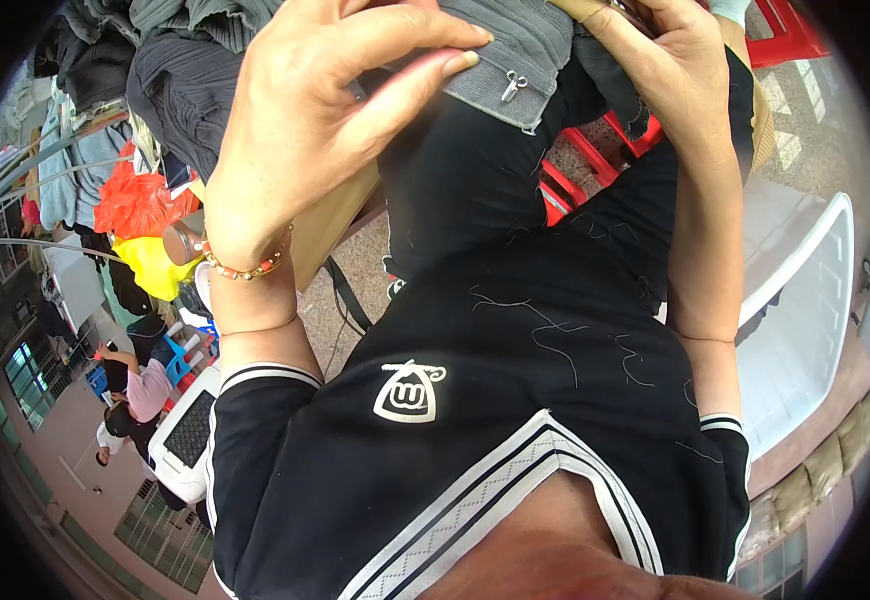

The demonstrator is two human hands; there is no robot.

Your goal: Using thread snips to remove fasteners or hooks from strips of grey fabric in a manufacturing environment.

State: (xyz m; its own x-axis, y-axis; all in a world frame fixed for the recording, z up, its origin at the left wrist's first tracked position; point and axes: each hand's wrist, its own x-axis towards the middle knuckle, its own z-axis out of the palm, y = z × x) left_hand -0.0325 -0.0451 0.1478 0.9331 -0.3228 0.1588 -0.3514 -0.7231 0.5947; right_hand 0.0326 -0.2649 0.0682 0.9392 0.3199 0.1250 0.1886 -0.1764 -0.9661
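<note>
My left hand is at the upper left, thumb and forefinger tips drawn close together beside a grey ribbed knit piece. Whatever is between those tips is too small to make out. The knit piece lies over my dark trousers, with a small pale metal clip or pull near its lower edge. At the top right, my right hand has curled fingers next to the fabric. The picture's upper edge cuts off its fingertips, and a dark bit of something shows among them.
Dark knit garments are heaped at the upper left. Below them are a red plastic bag and a yellow bag. A red plastic stool shows past my legs. A large white plastic bin stands at my right. Other people sit farther left.
</note>
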